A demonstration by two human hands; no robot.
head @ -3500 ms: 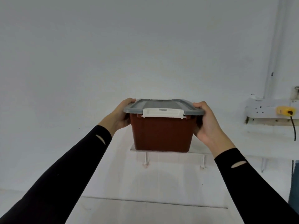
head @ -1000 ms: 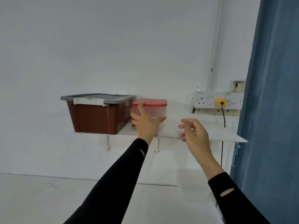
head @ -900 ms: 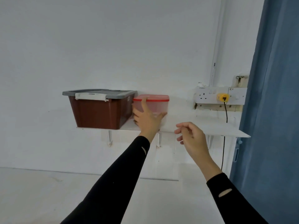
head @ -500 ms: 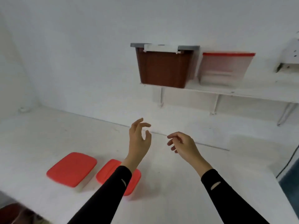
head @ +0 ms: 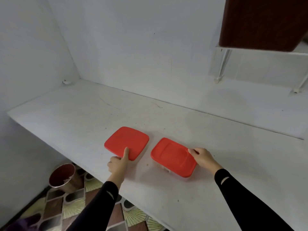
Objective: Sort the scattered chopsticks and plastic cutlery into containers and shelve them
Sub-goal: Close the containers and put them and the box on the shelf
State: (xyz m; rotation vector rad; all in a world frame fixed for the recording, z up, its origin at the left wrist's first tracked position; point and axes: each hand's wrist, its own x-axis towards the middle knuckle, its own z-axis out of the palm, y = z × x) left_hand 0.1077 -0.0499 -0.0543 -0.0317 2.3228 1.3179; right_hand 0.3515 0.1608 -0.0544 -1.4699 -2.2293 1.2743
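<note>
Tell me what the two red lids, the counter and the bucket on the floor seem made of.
The left red lid and right red lid look like plastic: uniform matte red, moulded rounded corners. The counter is hard, white, matte and scuffed; painted stone or laminate, unclear. The bucket is probably metal, given its shiny reflective wall.

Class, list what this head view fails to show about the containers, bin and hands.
Head view:
contents of the left container and right container: red lids cover them.
the brown bin: top cut off by the frame's edge.
the left hand and right hand: some fingertips hidden by the containers.
</note>
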